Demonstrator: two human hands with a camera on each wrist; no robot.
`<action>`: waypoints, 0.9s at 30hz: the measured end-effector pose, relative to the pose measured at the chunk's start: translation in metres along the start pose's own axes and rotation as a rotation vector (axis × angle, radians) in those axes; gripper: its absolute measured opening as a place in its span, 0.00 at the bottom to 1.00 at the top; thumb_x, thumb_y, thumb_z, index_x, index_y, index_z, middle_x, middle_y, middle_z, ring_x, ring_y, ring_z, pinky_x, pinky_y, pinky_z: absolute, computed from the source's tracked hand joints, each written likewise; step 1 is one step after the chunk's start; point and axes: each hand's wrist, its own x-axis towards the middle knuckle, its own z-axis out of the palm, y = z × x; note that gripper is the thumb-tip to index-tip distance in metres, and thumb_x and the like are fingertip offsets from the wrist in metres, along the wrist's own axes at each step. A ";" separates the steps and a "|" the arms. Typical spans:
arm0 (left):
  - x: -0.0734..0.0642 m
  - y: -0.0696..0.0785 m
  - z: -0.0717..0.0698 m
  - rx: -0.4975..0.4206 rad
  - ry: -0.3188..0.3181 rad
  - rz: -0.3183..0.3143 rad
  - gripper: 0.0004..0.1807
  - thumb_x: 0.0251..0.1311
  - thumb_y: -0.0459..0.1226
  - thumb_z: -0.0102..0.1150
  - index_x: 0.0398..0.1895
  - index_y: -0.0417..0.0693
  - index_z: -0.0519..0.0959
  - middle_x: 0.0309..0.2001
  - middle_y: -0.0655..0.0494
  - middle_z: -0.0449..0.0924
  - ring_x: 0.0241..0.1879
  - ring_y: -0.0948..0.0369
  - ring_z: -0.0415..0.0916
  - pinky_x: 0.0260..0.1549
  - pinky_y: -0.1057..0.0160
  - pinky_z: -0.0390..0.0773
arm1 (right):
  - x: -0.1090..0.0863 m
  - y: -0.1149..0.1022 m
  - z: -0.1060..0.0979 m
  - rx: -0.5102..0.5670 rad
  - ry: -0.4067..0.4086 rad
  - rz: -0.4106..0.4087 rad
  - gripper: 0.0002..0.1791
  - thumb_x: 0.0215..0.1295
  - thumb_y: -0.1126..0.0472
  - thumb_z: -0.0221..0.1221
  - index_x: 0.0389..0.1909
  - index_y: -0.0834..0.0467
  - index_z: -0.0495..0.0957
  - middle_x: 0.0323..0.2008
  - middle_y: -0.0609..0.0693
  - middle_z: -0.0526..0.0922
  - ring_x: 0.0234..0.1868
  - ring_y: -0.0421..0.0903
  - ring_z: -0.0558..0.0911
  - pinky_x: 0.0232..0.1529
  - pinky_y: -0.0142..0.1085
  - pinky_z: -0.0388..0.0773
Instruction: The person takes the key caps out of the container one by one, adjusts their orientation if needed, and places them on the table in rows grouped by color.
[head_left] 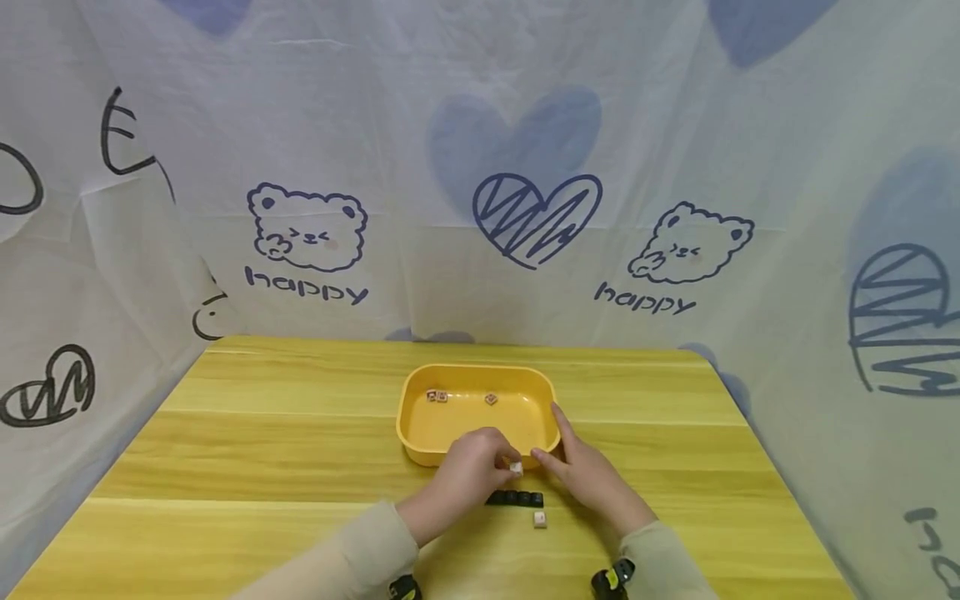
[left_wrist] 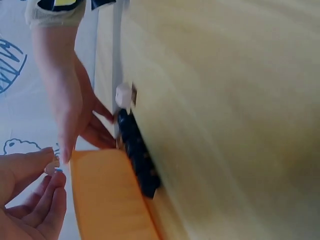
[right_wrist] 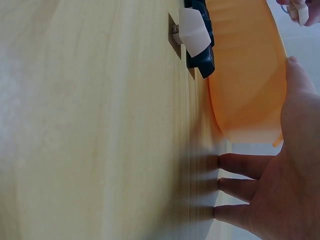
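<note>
A small white keycap [head_left: 516, 469] is pinched between the thumb and fingertips of my left hand [head_left: 468, 471], just over the front rim of the yellow tray [head_left: 427, 457]. My right hand [head_left: 588, 477] touches the tray's front right corner with spread, straight fingers. Its thumb lies at the rim, and several fingertips rest on the table in the right wrist view. A row of black keycaps [head_left: 525, 499] stands on the table before the tray, partly hidden by my left hand. Nearer to me sits another white keycap [head_left: 540, 520].
Inside the tray, two small keycaps [head_left: 437, 397] lie together at the back left and one more keycap [head_left: 491, 399] lies further right. The wooden table [head_left: 262, 450] ends at a printed white cloth [head_left: 390, 167] hanging behind and beside it.
</note>
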 end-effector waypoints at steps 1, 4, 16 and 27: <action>-0.001 0.000 0.002 -0.006 -0.004 0.006 0.05 0.53 0.35 0.72 0.34 0.45 0.89 0.28 0.62 0.78 0.27 0.69 0.73 0.28 0.72 0.74 | 0.000 0.000 0.000 -0.002 0.002 -0.003 0.46 0.70 0.41 0.53 0.78 0.51 0.39 0.63 0.67 0.70 0.56 0.65 0.76 0.57 0.58 0.69; -0.004 0.001 0.008 -0.020 -0.017 0.028 0.06 0.52 0.35 0.73 0.33 0.46 0.89 0.27 0.63 0.77 0.26 0.70 0.72 0.27 0.73 0.73 | 0.000 0.001 0.000 -0.005 0.007 -0.012 0.47 0.70 0.40 0.53 0.78 0.52 0.39 0.63 0.67 0.70 0.55 0.64 0.77 0.56 0.58 0.69; -0.022 -0.001 0.032 0.079 -0.152 -0.005 0.06 0.51 0.38 0.73 0.33 0.52 0.89 0.31 0.69 0.81 0.32 0.72 0.73 0.37 0.68 0.76 | 0.001 0.004 0.002 0.001 0.008 -0.017 0.48 0.69 0.36 0.52 0.78 0.51 0.39 0.63 0.68 0.69 0.57 0.65 0.75 0.58 0.57 0.68; -0.020 -0.005 0.046 0.183 -0.186 0.009 0.06 0.45 0.41 0.77 0.27 0.55 0.88 0.25 0.71 0.80 0.27 0.72 0.75 0.33 0.69 0.76 | 0.002 0.005 0.004 0.002 0.011 -0.012 0.47 0.70 0.39 0.52 0.78 0.49 0.38 0.64 0.68 0.69 0.57 0.64 0.75 0.58 0.57 0.68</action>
